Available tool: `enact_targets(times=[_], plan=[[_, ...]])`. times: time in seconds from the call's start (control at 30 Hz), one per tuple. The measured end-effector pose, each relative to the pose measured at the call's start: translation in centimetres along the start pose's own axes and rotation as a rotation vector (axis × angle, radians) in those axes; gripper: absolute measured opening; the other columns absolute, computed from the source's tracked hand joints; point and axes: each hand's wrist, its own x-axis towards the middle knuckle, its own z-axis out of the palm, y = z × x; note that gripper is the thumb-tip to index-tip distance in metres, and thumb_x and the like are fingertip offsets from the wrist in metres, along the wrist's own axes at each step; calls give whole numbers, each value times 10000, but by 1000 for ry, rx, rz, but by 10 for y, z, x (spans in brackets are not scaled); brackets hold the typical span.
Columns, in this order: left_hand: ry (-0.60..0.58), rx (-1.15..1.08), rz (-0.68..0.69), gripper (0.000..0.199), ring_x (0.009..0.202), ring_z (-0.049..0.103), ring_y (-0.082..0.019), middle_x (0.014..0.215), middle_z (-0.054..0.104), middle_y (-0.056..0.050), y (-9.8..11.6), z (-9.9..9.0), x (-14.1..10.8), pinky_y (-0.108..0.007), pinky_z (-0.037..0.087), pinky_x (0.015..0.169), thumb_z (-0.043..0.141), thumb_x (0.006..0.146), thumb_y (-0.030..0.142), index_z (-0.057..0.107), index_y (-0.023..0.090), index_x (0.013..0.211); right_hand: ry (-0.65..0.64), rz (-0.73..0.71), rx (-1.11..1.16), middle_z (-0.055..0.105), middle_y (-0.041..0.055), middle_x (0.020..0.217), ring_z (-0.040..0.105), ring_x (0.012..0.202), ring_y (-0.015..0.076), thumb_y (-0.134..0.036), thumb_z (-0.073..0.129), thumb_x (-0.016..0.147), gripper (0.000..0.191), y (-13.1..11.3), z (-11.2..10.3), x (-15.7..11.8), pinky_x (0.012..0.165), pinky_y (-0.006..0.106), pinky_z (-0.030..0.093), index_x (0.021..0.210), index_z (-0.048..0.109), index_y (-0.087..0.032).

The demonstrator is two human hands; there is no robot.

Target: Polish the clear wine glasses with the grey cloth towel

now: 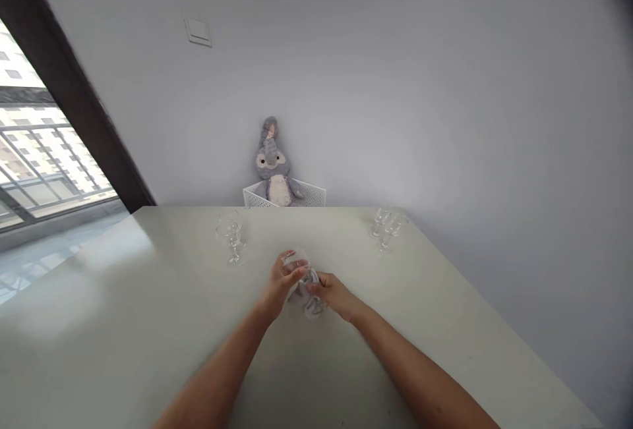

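Observation:
Near the middle of the table, my left hand (283, 285) is wrapped round the bowl of a clear stemmed glass (297, 258), which is tilted. Close beside it, my right hand (335, 293) pinches a crumpled white-and-grey cloth (311, 308) against the glass's lower part. The cloth and fingers partly hide the stem and foot. Farther off to the left stand clear stemmed glasses (233, 232), overlapping in view. A similar pair of stemmed glasses (386, 225) is near the far right corner.
The pale, glossy table (188, 323) reaches back to a grey wall (395, 86). Behind its far edge, a grey plush toy (271, 169) sits in a white perforated basket (315, 196). A dark-framed glass door (74, 80) is at the left.

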Motion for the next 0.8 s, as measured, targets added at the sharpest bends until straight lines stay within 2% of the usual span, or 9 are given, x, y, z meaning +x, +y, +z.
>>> enact_targets(times=[0.1, 0.2, 0.33, 0.43, 0.5, 0.57, 0.63, 0.73, 0.8], plan=[[221, -48, -32, 599, 838, 607, -187, 985, 615, -98, -6, -1, 4, -303, 445, 716, 703, 606, 360, 415, 201, 1107, 267, -163, -666, 615, 98, 890, 549, 802, 211, -266, 427, 837, 219, 1, 8, -1, 726, 365, 406, 952, 567, -143], [362, -72, -34, 589, 797, 614, -164, 962, 612, -78, -12, -4, 8, -268, 453, 660, 711, 602, 353, 408, 216, 1088, 320, -418, -1048, 600, 123, 992, 517, 930, 241, -159, 419, 825, 246, 5, 17, -5, 829, 429, 369, 1025, 563, -152], [500, -125, 124, 586, 775, 613, -146, 1013, 582, -73, -5, -11, 11, -284, 479, 677, 702, 623, 341, 373, 243, 1098, 267, -686, -1172, 537, 104, 1160, 384, 1144, 257, -149, 467, 800, 324, 12, 35, -8, 972, 466, 245, 1116, 533, -186], [600, -85, 372, 595, 910, 586, -158, 1096, 534, -88, 8, -17, 11, -326, 461, 805, 688, 652, 314, 336, 257, 1129, 147, -732, -1161, 495, 81, 1228, 351, 1157, 288, -402, 511, 788, 380, 12, 46, -12, 954, 476, 245, 1122, 536, -224], [643, -29, 564, 620, 1033, 530, -175, 1147, 492, -100, 16, -20, 10, -347, 426, 876, 685, 660, 279, 309, 260, 1152, 87, -739, -1129, 495, 69, 1229, 433, 1044, 271, -543, 479, 760, 445, 7, 47, -16, 868, 439, 321, 1082, 557, -246], [632, 38, 725, 649, 1114, 471, -193, 1183, 450, -103, 19, -21, 9, -376, 399, 915, 686, 662, 241, 286, 264, 1172, 137, -706, -1108, 515, 74, 1198, 495, 886, 211, -509, 435, 805, 385, -2, 41, -19, 768, 374, 363, 1051, 567, -244], [566, 125, 847, 674, 1142, 445, -205, 1184, 442, -99, 14, -19, 7, -412, 375, 937, 691, 653, 197, 279, 264, 1183, 293, -602, -1089, 558, 86, 1102, 500, 797, 173, -389, 403, 857, 298, -14, 32, -18, 716, 330, 363, 1053, 560, -228], [341, 254, 946, 709, 1138, 449, -223, 1164, 472, -98, -6, -7, 0, -460, 359, 939, 697, 634, 139, 276, 259, 1192, 458, -385, -1057, 593, 83, 915, 507, 785, 173, -328, 427, 851, 315, -27, 18, -11, 692, 294, 362, 1124, 512, -197], [150, 288, 937, 730, 1131, 457, -238, 1175, 480, -106, -21, 3, -6, -464, 381, 912, 689, 637, 124, 264, 269, 1213, 400, -246, -1044, 605, 58, 825, 525, 736, 162, -334, 474, 818, 302, -27, 11, -5, 644, 261, 363, 1074, 540, -187]])
